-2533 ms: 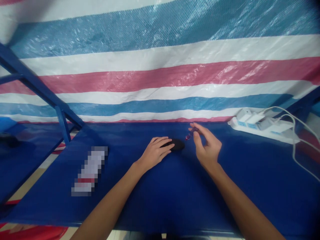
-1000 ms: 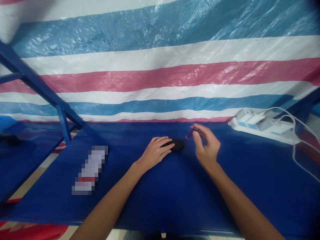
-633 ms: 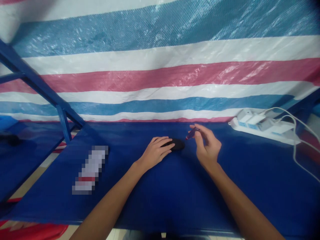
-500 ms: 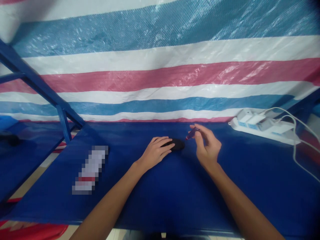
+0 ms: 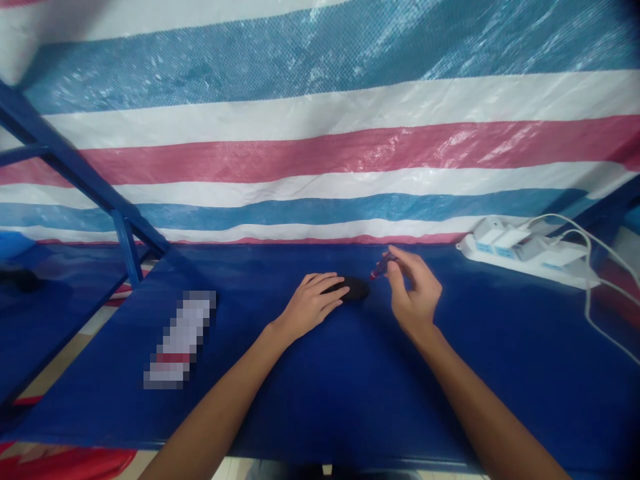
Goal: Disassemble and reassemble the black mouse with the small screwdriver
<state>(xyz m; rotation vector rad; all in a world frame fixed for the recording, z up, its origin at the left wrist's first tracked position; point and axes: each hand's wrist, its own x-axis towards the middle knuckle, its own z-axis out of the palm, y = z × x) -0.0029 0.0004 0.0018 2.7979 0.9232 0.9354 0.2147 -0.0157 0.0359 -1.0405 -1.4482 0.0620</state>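
Note:
On the blue tabletop (image 5: 320, 373) lies a smooth, black, oval computer mouse (image 5: 356, 289). My left hand (image 5: 317, 297) grips its left end, fingers over the top, and covers that part. To the right of the mouse, my right hand (image 5: 415, 287) pinches a small, slim, dark purple tool with a red tip (image 5: 383, 267) between thumb and fingers. It slants down and left, its tip just off the mouse's right end. What kind of tool it is cannot be made out, since the fingers hide part of it.
A white power strip (image 5: 530, 260) with plugged-in chargers and white cables stands at the back right. A blurred-out, light-coloured strip-shaped item (image 5: 185, 337) lies on the left. Behind the table hangs a striped plastic sheet (image 5: 320, 160); a blue metal frame (image 5: 85, 173) rises at left.
My right hand has shifted very slightly, and the small tool has turned a little in its fingers. The left hand and the mouse stay in place.

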